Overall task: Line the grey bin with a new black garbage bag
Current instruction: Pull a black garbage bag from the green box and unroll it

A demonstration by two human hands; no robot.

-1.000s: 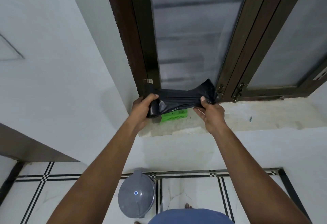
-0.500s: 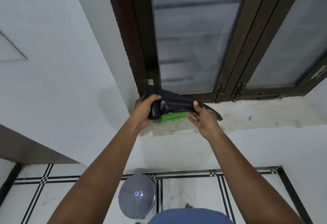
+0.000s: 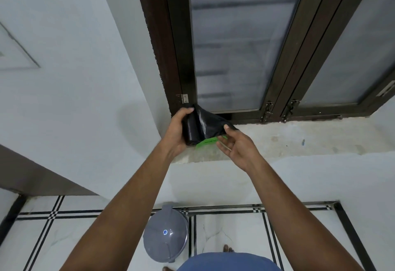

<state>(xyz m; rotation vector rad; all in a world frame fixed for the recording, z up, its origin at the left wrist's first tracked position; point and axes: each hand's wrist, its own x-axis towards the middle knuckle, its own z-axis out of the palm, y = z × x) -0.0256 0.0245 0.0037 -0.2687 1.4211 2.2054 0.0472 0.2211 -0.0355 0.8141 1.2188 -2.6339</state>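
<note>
Roll of black garbage bags (image 3: 190, 127) gripped in left hand (image 3: 178, 130), right hand (image 3: 236, 146) fingers (image 3: 227, 126) apparently pinching its loose end

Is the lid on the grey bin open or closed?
Closed. The grey bin on the floor shows only its domed lid from above, lying flat over the top, with no opening visible.

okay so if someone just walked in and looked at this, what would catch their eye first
Most likely the roll of black bags held up at the windowsill: the left hand grips the roll while the right hand pinches its loose end. Next, the grey bin, lid shut, on the tiled floor below.
</note>
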